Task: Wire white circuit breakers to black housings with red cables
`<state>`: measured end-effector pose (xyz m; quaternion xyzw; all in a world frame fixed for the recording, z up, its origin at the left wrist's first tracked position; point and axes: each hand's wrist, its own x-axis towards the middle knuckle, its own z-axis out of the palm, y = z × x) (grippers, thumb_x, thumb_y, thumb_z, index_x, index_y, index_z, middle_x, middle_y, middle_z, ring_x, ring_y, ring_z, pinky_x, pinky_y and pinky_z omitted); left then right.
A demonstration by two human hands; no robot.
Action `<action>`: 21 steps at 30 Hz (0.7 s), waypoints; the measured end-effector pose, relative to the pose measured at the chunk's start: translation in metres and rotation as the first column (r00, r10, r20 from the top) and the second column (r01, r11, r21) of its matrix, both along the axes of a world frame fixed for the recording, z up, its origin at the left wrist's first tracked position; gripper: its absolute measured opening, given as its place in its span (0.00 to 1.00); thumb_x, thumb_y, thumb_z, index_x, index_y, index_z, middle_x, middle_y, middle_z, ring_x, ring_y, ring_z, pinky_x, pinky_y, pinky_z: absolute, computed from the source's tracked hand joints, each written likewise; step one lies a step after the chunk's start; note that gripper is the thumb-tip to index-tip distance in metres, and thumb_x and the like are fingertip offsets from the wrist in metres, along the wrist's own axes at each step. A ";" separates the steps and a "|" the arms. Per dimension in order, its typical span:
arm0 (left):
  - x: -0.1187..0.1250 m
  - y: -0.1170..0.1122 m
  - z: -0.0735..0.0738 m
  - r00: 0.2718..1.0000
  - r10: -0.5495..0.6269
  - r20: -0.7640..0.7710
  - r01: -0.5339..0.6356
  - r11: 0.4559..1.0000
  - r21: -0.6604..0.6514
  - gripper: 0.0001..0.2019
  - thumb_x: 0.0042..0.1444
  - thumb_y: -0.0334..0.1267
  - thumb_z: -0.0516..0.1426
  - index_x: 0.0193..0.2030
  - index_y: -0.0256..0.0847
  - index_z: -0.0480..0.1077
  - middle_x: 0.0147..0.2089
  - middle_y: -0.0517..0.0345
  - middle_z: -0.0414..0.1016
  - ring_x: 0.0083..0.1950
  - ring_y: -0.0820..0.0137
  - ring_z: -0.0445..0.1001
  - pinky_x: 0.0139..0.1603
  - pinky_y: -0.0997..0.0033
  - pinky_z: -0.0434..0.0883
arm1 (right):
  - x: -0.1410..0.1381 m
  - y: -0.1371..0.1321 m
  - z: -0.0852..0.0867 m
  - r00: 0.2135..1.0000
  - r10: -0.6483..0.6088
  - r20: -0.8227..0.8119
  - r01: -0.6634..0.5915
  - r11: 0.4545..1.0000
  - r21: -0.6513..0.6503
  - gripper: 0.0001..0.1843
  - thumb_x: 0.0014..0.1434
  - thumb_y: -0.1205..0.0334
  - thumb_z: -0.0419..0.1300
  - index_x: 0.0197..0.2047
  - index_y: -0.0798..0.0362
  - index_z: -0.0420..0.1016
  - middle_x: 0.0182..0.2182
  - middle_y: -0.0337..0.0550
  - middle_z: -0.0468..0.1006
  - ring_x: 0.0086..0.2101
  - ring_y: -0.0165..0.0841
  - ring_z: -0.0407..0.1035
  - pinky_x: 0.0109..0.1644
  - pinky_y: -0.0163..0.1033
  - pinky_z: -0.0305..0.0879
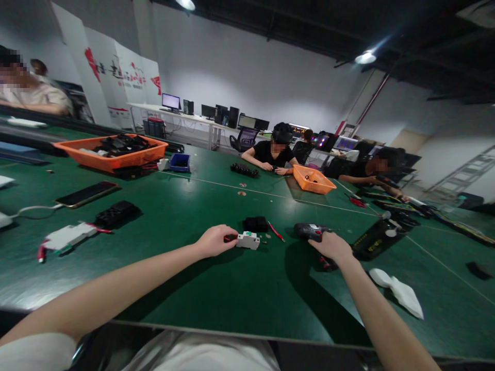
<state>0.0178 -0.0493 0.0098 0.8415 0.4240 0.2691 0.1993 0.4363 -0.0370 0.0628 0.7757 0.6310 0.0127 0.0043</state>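
Note:
My left hand (216, 240) is closed at the left end of a small white circuit breaker (248, 240). A dark and red piece shows at its fingertips; I cannot make out what it is. My right hand (333, 248) is wrapped round the handle of a black cordless drill (308, 231), whose bit points right. Just behind the breaker sits a black block (255, 223), with a short red wire (276, 232) beside it. At the left, another white breaker assembly (69, 237) with red leads lies near a black part (117, 213).
An orange basket (112, 161) of dark parts and a blue bin (180, 163) stand back left; a phone (88, 194) lies nearer. Another orange basket (314, 180) is by a co-worker (273, 154). At right are a black box (381, 237) and a white object (400, 292).

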 end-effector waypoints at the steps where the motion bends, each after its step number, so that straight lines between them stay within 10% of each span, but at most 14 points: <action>1: 0.000 0.000 0.000 1.000 0.000 -0.005 0.000 1.000 0.012 0.14 0.61 0.46 0.56 0.50 0.44 0.77 0.46 0.57 0.80 0.46 0.65 0.76 0.46 0.65 0.72 | -0.010 -0.003 0.004 0.999 0.017 0.041 -0.020 0.998 0.067 0.30 0.60 0.39 0.56 0.45 0.62 0.76 0.44 0.65 0.77 0.43 0.52 0.75 0.43 0.48 0.68; 10: 0.000 0.000 0.000 1.000 -0.006 -0.019 0.006 1.000 0.020 0.15 0.62 0.46 0.56 0.50 0.44 0.76 0.47 0.56 0.80 0.46 0.66 0.76 0.47 0.66 0.72 | -0.099 -0.007 -0.041 0.963 0.266 0.045 -0.267 0.912 0.312 0.21 0.67 0.51 0.52 0.53 0.57 0.70 0.49 0.56 0.72 0.39 0.40 0.75 0.34 0.38 0.63; 21: -0.001 0.001 0.003 0.999 -0.006 -0.034 0.006 1.000 0.013 0.15 0.62 0.46 0.55 0.50 0.43 0.76 0.47 0.55 0.80 0.46 0.65 0.76 0.47 0.64 0.72 | -0.090 -0.004 -0.051 0.945 0.312 -0.101 -0.289 0.937 0.197 0.09 0.65 0.57 0.56 0.40 0.54 0.73 0.40 0.46 0.74 0.32 0.33 0.72 0.30 0.35 0.57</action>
